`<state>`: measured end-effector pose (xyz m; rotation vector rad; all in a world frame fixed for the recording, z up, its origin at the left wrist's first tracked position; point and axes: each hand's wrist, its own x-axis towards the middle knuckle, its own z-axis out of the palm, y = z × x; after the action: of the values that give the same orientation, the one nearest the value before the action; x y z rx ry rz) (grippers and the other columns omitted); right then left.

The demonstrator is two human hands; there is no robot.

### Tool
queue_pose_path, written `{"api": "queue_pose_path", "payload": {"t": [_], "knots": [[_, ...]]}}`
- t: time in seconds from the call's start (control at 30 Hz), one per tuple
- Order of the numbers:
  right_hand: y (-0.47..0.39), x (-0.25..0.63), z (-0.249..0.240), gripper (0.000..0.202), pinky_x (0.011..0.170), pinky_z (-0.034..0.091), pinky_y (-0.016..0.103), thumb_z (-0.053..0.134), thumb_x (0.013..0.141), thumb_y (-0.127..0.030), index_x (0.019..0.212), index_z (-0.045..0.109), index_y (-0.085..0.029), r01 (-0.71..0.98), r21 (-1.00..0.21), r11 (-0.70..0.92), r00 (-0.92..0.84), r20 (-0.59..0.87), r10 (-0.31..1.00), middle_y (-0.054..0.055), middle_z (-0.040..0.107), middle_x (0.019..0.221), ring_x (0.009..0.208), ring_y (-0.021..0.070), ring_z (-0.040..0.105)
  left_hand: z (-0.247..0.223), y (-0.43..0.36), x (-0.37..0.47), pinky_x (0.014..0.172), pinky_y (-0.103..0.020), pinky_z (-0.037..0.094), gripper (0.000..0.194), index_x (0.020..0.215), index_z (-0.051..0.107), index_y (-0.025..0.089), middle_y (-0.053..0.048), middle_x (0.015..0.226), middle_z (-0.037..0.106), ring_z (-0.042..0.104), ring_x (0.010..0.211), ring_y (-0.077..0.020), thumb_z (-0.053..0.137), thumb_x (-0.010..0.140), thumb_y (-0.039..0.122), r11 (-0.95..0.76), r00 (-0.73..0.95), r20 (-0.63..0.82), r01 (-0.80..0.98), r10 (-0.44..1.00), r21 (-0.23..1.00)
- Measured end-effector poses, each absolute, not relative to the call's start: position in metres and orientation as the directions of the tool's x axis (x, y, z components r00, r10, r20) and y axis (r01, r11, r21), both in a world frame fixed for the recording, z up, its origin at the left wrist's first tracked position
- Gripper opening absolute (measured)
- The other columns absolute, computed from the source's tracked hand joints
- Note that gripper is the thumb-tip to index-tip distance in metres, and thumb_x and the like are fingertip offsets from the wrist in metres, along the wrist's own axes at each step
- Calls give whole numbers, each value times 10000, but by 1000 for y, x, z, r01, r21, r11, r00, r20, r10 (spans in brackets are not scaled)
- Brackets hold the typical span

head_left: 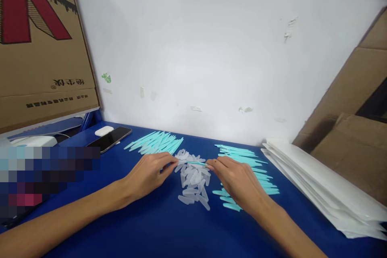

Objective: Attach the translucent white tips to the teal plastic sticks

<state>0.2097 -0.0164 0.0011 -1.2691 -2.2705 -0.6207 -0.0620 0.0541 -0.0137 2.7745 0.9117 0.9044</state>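
Lying crosswise between the two hands, a thin teal stick point(196, 163) was held over the pile of clear caps point(193, 179); its long axis was run left to right, level with the table edge. The left hand point(149, 173) was set at the stick's left end, fingers drawn together, though whether they were pinched on a cap there could not be told; the right hand point(237, 179) was closed in a pinch on the stick's right end. Neither hand was clearly nearer; the stick was spanned from fingertip to fingertip. One heap of teal sticks point(157, 142) was seen far left, another heap point(246, 169) partly under the right hand; all of it was laid on the blue table point(169, 229). White sheets point(317, 185) were stacked at the right; a phone point(110, 138) was left at the far left.
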Motion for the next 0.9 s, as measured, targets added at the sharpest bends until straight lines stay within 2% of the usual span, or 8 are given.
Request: {"api": "queue_pose_path", "payload": {"t": [0.27,0.47,0.6,0.73,0.83,0.9], "knots": [[-18,207,0,179,534,245,289,452,1050,-250,1127,606,-200,794,188,578,-574,544,612,1,621,783,680,141,555,-10,49,-58,682,-238,504,188,1105,651,201,-42,997,695,651,818,-150,490,1017,239,-871,697,524,423,490,252],[-22,206,-3,214,549,286,268,444,1040,-167,1203,580,-188,763,200,615,-611,531,586,11,634,794,693,132,572,-11,42,-58,690,-227,501,177,1128,610,200,-48,990,684,645,818,-139,468,1031,241,-904,723,543,351,427,244],[-26,202,1,252,521,288,270,384,1068,-229,1146,618,-174,761,174,624,-599,556,575,7,625,746,646,121,565,-12,39,-58,677,-229,502,201,1176,599,200,-55,1018,686,647,828,-142,460,1032,223,-908,721,553,353,417,224],[-29,197,4,288,497,258,275,354,1080,-270,1147,624,-194,778,153,610,-594,496,633,-12,626,734,565,109,550,-12,40,-58,684,-249,507,283,1287,564,210,-63,1032,682,640,859,-161,450,1028,199,-924,762,531,361,371,126],[-28,199,6,314,517,279,266,348,1081,-342,1289,558,-238,817,146,558,-554,465,691,1,685,829,633,133,618,-10,44,-59,723,-264,517,269,1250,598,214,-62,1025,695,637,904,-176,453,1024,197,-919,764,525,382,374,100],[-25,205,8,397,519,299,261,333,1077,-401,1421,451,-243,865,166,473,-491,473,732,32,715,933,672,157,645,-9,49,-61,756,-278,523,246,1202,629,203,-68,1029,709,644,930,-186,460,1024,220,-894,720,556,435,416,107]]}}
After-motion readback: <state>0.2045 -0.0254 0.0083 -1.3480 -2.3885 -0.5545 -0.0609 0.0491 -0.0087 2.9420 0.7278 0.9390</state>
